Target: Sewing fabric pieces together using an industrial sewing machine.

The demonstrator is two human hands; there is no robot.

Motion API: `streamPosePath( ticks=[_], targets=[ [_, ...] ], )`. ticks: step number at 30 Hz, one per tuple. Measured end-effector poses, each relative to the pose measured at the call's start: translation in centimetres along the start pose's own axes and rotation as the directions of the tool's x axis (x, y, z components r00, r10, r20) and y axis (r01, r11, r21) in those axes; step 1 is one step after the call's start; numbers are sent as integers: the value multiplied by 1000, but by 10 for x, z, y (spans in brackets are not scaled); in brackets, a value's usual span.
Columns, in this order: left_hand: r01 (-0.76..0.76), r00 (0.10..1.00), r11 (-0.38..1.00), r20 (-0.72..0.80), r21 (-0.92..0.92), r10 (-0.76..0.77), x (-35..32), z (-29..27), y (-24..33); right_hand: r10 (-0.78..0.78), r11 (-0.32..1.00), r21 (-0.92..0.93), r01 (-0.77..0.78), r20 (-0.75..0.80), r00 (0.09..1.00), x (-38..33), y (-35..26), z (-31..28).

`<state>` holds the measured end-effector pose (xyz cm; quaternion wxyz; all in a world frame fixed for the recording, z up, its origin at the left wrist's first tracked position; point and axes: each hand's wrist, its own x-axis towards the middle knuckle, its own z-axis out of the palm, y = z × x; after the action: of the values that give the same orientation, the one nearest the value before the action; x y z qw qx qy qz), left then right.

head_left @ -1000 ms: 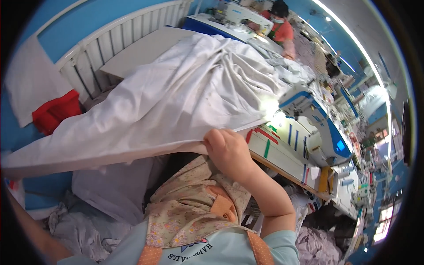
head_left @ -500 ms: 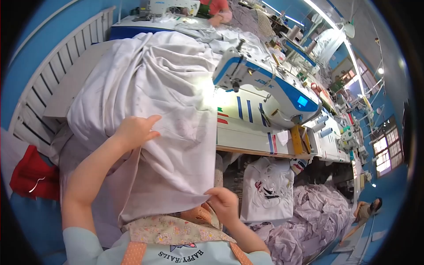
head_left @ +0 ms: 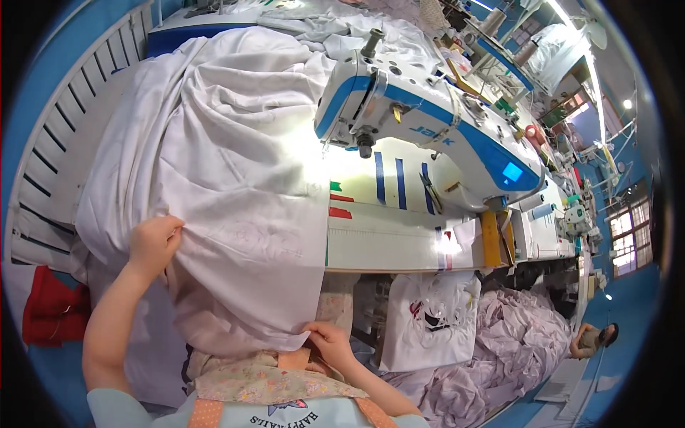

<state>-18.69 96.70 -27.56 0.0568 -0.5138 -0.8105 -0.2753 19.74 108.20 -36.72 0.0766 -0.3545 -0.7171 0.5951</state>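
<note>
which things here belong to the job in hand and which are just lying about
Seemingly in the job:
- white cloth, held by left hand and right hand
- sewing machine, lit beside it

Apparently lying about:
- red cloth
- crumpled pale fabric
- blue thread cone

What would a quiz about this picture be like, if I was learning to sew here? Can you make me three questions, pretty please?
1. True or false: the left hand and the right hand both hold the white cloth.

2. Pick one: what colour is the lit screen on the sewing machine beside that cloth?
A. Green
B. Blue
C. Red

3. Fill in the gap: in the picture, the yellow box is to the ____ of the white cloth.

Key: 1. True. 2. B. 3. right.
</note>
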Motion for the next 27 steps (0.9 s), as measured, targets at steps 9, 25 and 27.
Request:
streamPosePath(
  ticks=[9, 25, 27],
  targets=[
    [24, 1000, 991, 17, 135, -26, 8, 13, 6, 63, 998, -21, -61, 92, 994, 26, 5, -13],
    [-37, 997, 969, 77, 244, 19, 92, 41, 0, -161, 971, -183, 151, -42, 986, 57, -31, -29],
    [-38, 998, 968, 58, 246, 25, 99, 44, -1, -233, 952, -214, 217, -55, 971, 58, -33, -30]
  ],
)
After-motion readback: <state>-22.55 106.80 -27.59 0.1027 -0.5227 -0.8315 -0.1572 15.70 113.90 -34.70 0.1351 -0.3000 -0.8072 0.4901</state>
